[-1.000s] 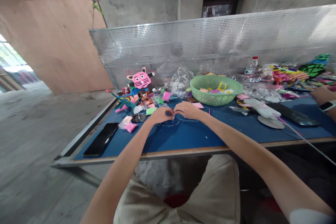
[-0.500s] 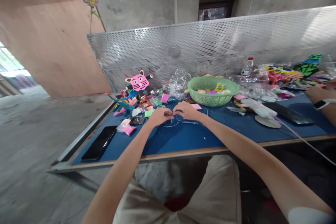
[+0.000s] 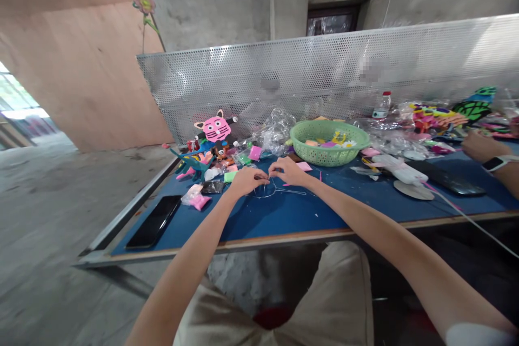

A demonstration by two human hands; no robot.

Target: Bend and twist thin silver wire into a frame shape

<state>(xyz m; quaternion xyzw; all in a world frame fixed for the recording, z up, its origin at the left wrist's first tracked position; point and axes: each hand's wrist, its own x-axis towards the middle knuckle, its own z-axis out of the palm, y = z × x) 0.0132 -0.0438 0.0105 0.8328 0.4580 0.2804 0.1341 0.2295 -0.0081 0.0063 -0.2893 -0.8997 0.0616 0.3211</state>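
Observation:
A thin pale wire (image 3: 290, 191) lies bent in a loop low over the blue tabletop (image 3: 279, 216), with a narrow doubled tail reaching right. My left hand (image 3: 248, 180) pinches the loop's upper part between closed fingertips. Close beside it, my right hand (image 3: 288, 171) also pinches the wire, its thumb and fingers pressed together. Only a small gap parts the two sets of fingertips. Exactly how the wire runs inside the fingers is too fine to tell. Left of my hands lie a light green packet (image 3: 230, 177) and a black packet (image 3: 213, 187).
A green plastic basket (image 3: 330, 159) with colourful pieces stands behind my right hand. A black phone (image 3: 154, 221) lies at left. Clay figures, including a pink cat face (image 3: 215, 128), stand before the perforated metal screen (image 3: 243, 73). A co-worker's hand (image 3: 484, 147) is at far right.
My hands stay almost in place, with the fingertips a little farther apart. The wire loop now shows rounder below them. The co-worker's hand has shifted slightly left.

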